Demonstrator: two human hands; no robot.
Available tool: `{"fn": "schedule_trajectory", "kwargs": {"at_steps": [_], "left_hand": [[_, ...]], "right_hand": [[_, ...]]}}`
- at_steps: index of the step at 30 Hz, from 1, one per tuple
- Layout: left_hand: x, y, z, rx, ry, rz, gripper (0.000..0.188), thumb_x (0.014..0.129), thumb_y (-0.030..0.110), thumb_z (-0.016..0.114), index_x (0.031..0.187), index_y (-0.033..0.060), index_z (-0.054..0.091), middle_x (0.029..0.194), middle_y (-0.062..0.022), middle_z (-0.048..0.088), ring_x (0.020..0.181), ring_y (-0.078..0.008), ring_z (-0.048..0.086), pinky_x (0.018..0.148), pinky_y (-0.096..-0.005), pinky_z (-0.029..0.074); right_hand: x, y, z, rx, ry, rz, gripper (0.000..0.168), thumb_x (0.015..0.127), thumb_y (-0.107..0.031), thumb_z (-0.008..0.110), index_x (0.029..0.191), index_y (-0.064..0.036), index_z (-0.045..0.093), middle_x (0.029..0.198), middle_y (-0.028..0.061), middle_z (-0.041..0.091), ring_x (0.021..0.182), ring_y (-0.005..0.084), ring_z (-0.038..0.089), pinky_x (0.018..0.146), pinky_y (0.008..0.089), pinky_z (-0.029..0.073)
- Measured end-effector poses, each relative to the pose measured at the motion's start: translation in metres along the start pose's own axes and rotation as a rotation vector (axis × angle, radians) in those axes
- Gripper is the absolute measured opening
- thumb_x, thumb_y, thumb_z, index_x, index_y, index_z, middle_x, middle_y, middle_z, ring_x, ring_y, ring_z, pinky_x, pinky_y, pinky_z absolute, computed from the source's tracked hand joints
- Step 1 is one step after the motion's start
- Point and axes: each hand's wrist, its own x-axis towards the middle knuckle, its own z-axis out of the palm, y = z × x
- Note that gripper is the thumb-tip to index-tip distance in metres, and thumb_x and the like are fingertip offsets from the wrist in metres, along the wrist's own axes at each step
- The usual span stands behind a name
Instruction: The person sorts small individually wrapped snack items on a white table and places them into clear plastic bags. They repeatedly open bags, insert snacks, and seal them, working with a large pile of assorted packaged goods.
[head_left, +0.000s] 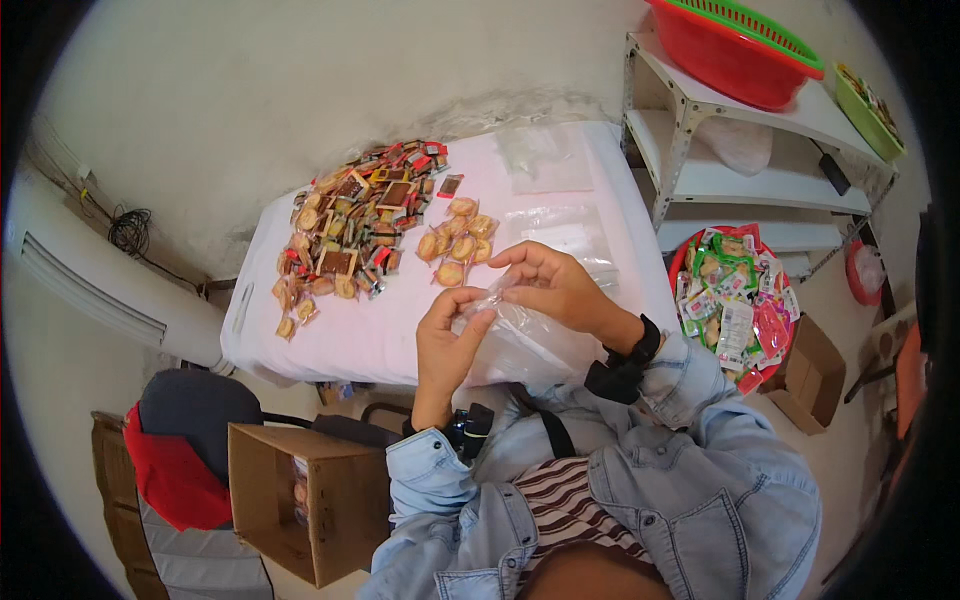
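Over the near edge of the table (360, 352), both hands pinch the top of a clear plastic bag (525, 349). My left hand (446, 337) has its thumb and fingers at the bag's left side. My right hand (559, 289) grips it from the right, fingers curled. The bag hangs towards my lap and seems to have nothing in it. Just beyond my fingers lies a small group of wrapped round biscuits (463, 238). To their left spreads a large heap of individually wrapped snacks (375, 206), some dark and rectangular. One dark wrapped piece (450, 186) lies apart.
More clear bags (559, 232) lie flat on the table's right. A red basin (786, 330) of packaged snacks stands right, beside an open cardboard box (814, 375). Behind is a metal shelf (675, 112) with a red basin (727, 64). Another cardboard box (345, 495) stands at left.
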Motion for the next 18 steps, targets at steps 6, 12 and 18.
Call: {"fn": "schedule_trajectory", "kwargs": {"at_steps": [6, 12, 18], "left_hand": [[-0.038, 0.026, 0.009, 0.125, 0.112, -0.003, 0.019, 0.078, 0.003, 0.069, 0.096, 0.0036, 0.062, 0.068, 0.0066, 0.045, 0.064, -0.0049, 0.038, 0.060, -0.0193, 0.034], [-0.082, 0.041, 0.028, 0.176, 0.132, 0.207, 0.025, 0.076, 0.002, 0.068, 0.100, 0.0029, 0.062, 0.083, -0.0007, 0.051, 0.075, -0.0107, 0.047, 0.067, -0.0222, 0.038], [-0.123, 0.070, 0.039, 0.319, 0.137, 0.475, 0.015, 0.083, 0.002, 0.060, 0.098, 0.0016, 0.063, 0.099, -0.0072, 0.057, 0.091, -0.0148, 0.053, 0.076, -0.0246, 0.042]], "right_hand": [[-0.034, -0.004, 0.019, -0.158, 0.055, -0.049, 0.026, 0.085, -0.003, 0.061, 0.111, -0.001, 0.055, 0.089, 0.0017, 0.060, 0.082, 0.0058, 0.055, 0.074, 0.0206, 0.045], [-0.083, -0.009, 0.040, -0.166, 0.143, -0.123, 0.013, 0.086, -0.007, 0.061, 0.096, 0.001, 0.059, 0.084, 0.0013, 0.060, 0.077, 0.0053, 0.053, 0.069, 0.0211, 0.044], [-0.135, -0.036, 0.060, -0.394, 0.148, -0.215, 0.012, 0.085, -0.009, 0.062, 0.088, 0.003, 0.062, 0.080, 0.0042, 0.060, 0.075, 0.0063, 0.053, 0.067, 0.0225, 0.044]]}}
